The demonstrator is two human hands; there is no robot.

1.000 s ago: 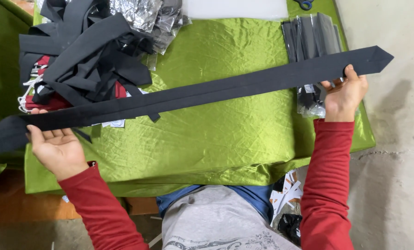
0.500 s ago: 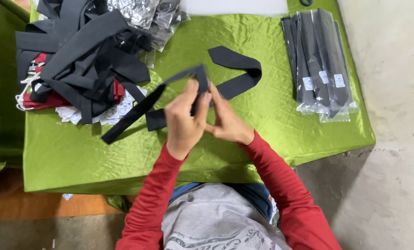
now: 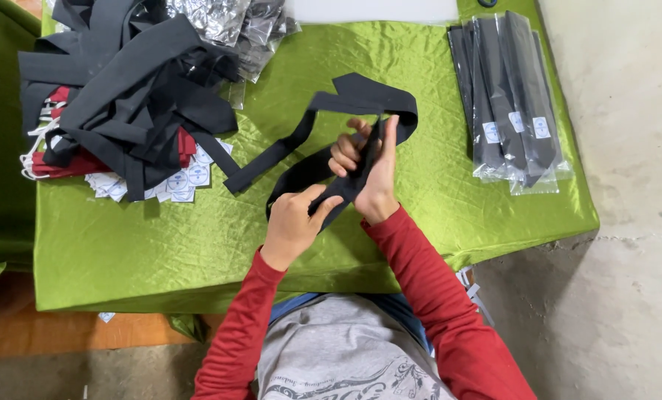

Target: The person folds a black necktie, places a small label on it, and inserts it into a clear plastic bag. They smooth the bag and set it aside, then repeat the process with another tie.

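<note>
The black necktie (image 3: 360, 96) is gripped by both hands above the middle of the green surface (image 3: 160, 244): the left hand (image 3: 292, 222) is closed on its lower part, the right hand (image 3: 368, 167) on the fold.

Clear tie packets (image 3: 512, 96) right — round labels (image 3: 179, 180) left.

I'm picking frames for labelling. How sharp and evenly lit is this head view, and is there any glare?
Head view: light is soft and even, with faint shadows; the black tie and both hands are sharp; glare shows on the crinkled plastic bags at the top edge and on the bagged ties at right.
</note>
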